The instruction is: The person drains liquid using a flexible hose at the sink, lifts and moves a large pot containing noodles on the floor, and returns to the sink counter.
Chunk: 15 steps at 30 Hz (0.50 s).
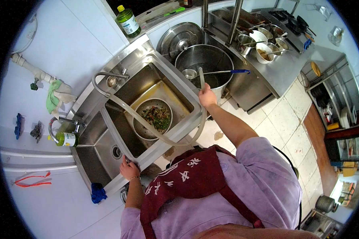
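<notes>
My right hand (207, 96) is closed around a clear hose (136, 114) near its free end, above the rim of a large steel pot (223, 89). From the curved tap (95, 79), the hose crosses the sink and loops back up past its front edge. Inside the pot, a ladle (190, 74) with a blue-tipped handle lies across the opening. My left hand (129, 168) rests on the front rim of the double sink (147, 148), by the smaller basin, fingers extended. A round steel bowl (136, 129) of chopped food scraps sits in the larger basin.
A big lid (175, 38) leans behind the pot. Bowls and small pots (245, 44) crowd the steel counter (285, 77) at the right. Green bottles stand on the ledge (127, 23) and by the second tap (67, 139). A shelf rack (339, 91) stands far right.
</notes>
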Motion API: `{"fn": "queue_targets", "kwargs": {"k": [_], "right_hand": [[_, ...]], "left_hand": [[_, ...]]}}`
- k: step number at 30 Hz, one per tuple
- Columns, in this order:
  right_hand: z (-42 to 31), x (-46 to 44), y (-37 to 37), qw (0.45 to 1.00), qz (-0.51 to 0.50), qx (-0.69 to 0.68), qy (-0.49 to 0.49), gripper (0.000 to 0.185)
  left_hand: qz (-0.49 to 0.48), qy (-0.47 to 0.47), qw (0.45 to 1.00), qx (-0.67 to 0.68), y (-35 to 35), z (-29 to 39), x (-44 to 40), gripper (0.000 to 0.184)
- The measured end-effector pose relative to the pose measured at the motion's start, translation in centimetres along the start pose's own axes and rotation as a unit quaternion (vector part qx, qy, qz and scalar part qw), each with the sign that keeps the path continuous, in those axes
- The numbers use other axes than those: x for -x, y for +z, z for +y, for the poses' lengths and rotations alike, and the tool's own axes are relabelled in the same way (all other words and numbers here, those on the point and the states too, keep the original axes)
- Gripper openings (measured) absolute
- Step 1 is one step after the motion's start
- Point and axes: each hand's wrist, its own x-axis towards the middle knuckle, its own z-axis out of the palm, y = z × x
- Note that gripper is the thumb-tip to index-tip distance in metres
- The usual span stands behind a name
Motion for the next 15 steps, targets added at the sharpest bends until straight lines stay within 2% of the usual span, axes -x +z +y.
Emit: {"fn": "queue_targets", "kwargs": {"k": [15], "right_hand": [[-0.17, 0.06, -0.09, 1.000, 0.015, -0.003, -0.003, 0.054]], "left_hand": [[0.015, 0.012, 1.000, -0.002, -0.01, 0.06, 0.13, 0.050]]}}
